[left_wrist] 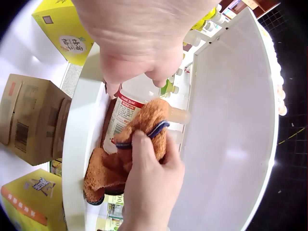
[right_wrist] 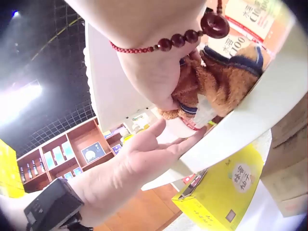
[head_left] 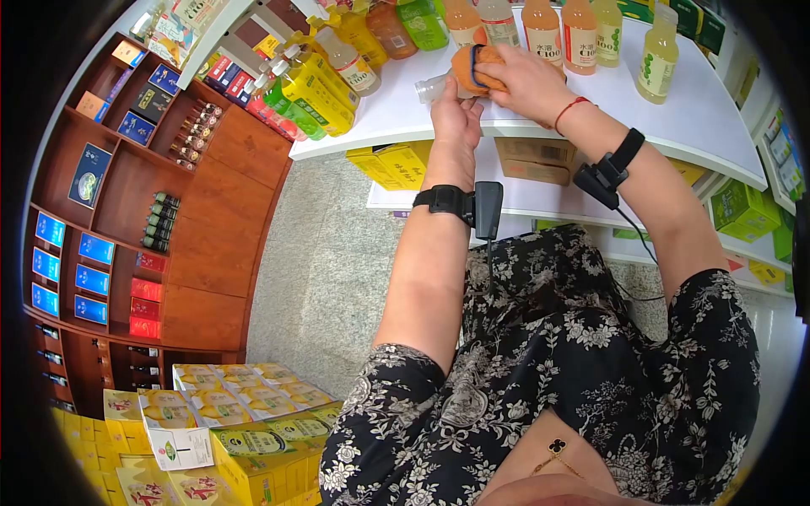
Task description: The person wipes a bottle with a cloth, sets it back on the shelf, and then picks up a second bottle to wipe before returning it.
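At the shelf (head_left: 650,128), cloth (left_wrist: 150,114) lies between right fingers (left_wrist: 143,148) and bottle (left_wrist: 122,115).

Orange cloth (head_left: 462,69) (navy-edged), black-and-white floral dress (head_left: 540,337).

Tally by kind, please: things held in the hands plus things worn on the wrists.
Orange cloth: 1
Bottle: 1
Wrist cameras: 2
Red bead bracelet: 1
Total: 5

Left hand (head_left: 458,121) turned palm up, right hand (head_left: 531,83) curled palm down beside it
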The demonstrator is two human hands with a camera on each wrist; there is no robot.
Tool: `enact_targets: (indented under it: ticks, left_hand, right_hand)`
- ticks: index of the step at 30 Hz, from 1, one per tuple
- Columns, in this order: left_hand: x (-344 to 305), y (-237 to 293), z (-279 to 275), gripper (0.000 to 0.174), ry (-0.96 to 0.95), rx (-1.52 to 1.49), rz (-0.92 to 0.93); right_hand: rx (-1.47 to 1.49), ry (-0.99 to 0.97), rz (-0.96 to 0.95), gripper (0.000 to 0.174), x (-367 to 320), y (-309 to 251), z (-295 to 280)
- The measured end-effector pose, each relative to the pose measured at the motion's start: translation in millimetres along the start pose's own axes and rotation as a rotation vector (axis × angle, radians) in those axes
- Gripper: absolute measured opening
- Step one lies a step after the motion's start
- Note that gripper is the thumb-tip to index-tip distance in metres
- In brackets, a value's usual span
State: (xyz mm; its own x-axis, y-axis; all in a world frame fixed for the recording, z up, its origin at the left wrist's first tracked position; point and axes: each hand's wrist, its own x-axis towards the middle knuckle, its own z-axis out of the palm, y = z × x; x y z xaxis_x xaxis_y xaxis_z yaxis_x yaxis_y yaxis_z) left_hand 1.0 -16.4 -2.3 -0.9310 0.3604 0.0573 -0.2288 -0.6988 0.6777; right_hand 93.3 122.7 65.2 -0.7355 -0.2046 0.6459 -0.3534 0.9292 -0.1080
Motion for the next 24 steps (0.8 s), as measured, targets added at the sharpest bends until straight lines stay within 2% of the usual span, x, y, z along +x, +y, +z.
enact_targets:
  ticks: [2,5,7,8,12,14,15,17,18,21,24]
  left_hand:
    - [0.6,-0.1,-0.6,0.044,0.119,0.081,-0.004]
    - [-0.5,-0.2,-1.2,0.045,0.156,0.092,-0.004]
    - [-2.3,0.9,-2.5,0.045,0.14,0.105,-0.004]
    - [-2.5,1.3,-1.5,0.046,0.125,0.117,-0.005]
    - [-6.3,2.8,5.1,0.046,0.122,0.138,0.003]
    - [-4.1,2.3,3.7,0.046,0.135,0.141,0.013]
    - [-2.1,1.5,2.3,0.046,0.134,0.146,0.016]
    - [1.6,-1.9,-0.8,0.051,0.033,0.126,0.055]
    - [-0.9,-0.9,1.8,0.051,0.033,0.129,0.058]
    - [-2.5,-0.6,2.6,0.055,0.066,0.095,0.056]
    - [3.5,1.5,-5.2,0.048,0.143,0.097,-0.013]
  right_hand:
    - [-0.04,0.001,0.026,0.038,-8.3,18.1,-1.5]
    - [-0.155,-0.005,0.066,0.04,-21.6,49.0,-9.1]
    - [-0.105,-0.076,0.23,0.04,-26.2,57.5,-18.4]
    - [-0.144,-0.124,0.253,0.041,-26.4,60.5,-22.6]
    - [-0.062,-0.087,0.179,0.042,-19.9,52.0,-10.3]
    - [0.008,0.057,-0.005,0.04,-11.5,33.7,0.8]
    - [0.01,0.062,-0.005,0.04,-6.3,24.8,5.4]
    - [0.043,0.028,-0.082,0.041,3.2,5.2,11.3]
    - [0.039,-0.049,-0.022,0.042,3.4,-8.7,2.0]
    - [0.05,-0.046,-0.004,0.041,1.4,0.8,5.1]
    - [0.004,-0.047,0.048,0.04,-14.1,24.0,2.2]
